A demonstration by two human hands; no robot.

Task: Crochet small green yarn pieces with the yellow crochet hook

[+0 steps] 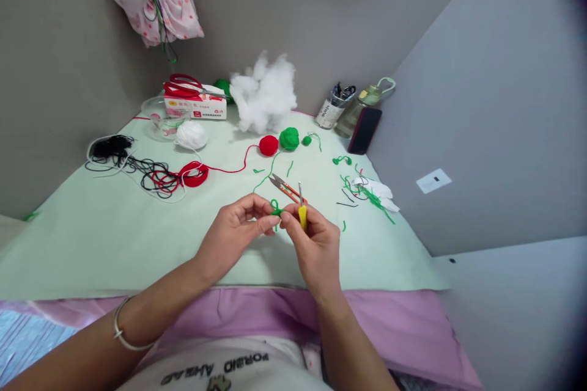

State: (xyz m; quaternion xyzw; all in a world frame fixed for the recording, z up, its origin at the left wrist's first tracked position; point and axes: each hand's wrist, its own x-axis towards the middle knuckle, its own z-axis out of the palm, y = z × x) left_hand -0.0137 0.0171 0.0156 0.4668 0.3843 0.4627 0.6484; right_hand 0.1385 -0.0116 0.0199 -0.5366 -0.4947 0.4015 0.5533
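Observation:
Between my fingertips is a small looped piece of green yarn point(276, 211), its loop standing up and a short end hanging below. My left hand point(233, 232) pinches its left side with thumb and forefinger. On the other side, my right hand point(316, 244) pinches the yarn too and holds a crochet hook point(302, 217) with a yellow handle, its metal shaft pointing up. Thread snips point(285, 187) with orange handles lie just beyond my hands, partly covered by the right one. A green strand runs from near the left hand to a green yarn ball point(289, 138).
Beyond stand a red yarn ball point(268, 145), white stuffing point(265, 95), and a box point(197, 105) with red scissors point(186, 85) on top. Tangled black yarn point(112, 146) lies left. Green scraps point(373, 198), a phone point(365, 130) and a bottle point(352, 115) are right.

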